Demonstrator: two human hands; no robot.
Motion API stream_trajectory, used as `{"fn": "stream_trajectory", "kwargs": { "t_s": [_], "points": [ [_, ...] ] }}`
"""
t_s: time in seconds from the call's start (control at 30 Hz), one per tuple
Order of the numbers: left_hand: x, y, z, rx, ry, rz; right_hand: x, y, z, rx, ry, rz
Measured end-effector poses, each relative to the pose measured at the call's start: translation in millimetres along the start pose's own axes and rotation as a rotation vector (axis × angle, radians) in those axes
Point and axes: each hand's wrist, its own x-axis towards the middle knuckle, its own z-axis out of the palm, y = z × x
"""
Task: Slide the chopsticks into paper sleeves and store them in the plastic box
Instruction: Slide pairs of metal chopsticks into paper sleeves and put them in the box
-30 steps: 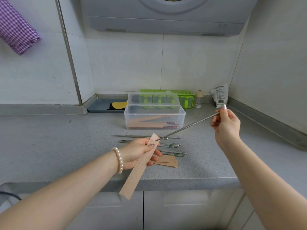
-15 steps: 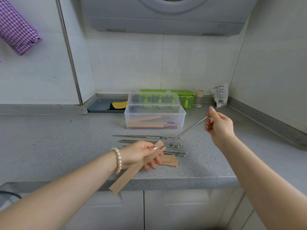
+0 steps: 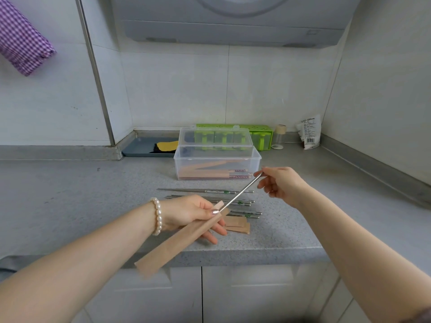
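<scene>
My left hand (image 3: 191, 213) grips a long brown paper sleeve (image 3: 177, 241) near its open upper end, the sleeve slanting down to the left past the counter edge. My right hand (image 3: 282, 184) pinches the top end of a metal chopstick (image 3: 240, 191) whose lower part is inside the sleeve's mouth. Several bare metal chopsticks (image 3: 207, 191) lie on the counter behind my hands. Spare paper sleeves (image 3: 238, 226) lie beneath my left fingers. The clear plastic box (image 3: 217, 159), lid open, holds several sleeved chopsticks.
A green container (image 3: 261, 136), a small jar (image 3: 278, 137) and a white packet (image 3: 309, 131) stand at the back wall. A grey tray (image 3: 142, 148) with a yellow sponge sits back left. The grey counter's (image 3: 70, 206) front edge runs just under my left hand.
My right hand has moved down and left, pushing the chopstick deeper into the sleeve. The sleeve has tilted flatter in my left hand.
</scene>
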Motion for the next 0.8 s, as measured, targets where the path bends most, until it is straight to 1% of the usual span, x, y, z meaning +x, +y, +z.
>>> {"fn": "stream_trajectory", "kwargs": {
  "t_s": [0.1,0.17,0.37,0.6,0.7,0.77,0.8],
  "points": [
    [2.0,-0.5,-0.8,-0.031,0.129,0.013,0.1,-1.6,7.0,-0.056,-0.033,0.008],
    [1.1,-0.6,-4.1,-0.014,0.178,0.014,-0.7,-1.7,12.7,-0.135,-0.062,-0.008],
    [-2.9,-0.3,-9.2,0.007,0.192,-0.006,-1.8,-3.1,28.9,-0.403,-0.134,-0.087],
    [0.3,-0.2,-10.9,-0.012,0.202,-0.018,-11.3,-4.5,46.7,-0.58,-0.277,-0.193],
    [1.4,-1.3,-12.5,-0.008,0.196,-0.02,-9.6,-3.4,42.0,-0.587,-0.355,-0.188],
    [2.5,-1.9,-13.4,-0.01,0.19,-0.014,-7.4,-2.1,37.8,-0.524,-0.392,-0.176],
    [3.1,-1.6,-14.0,-0.021,0.186,-0.01,-6.1,-2.3,36.5,-0.48,-0.378,-0.182]
  ]
}}
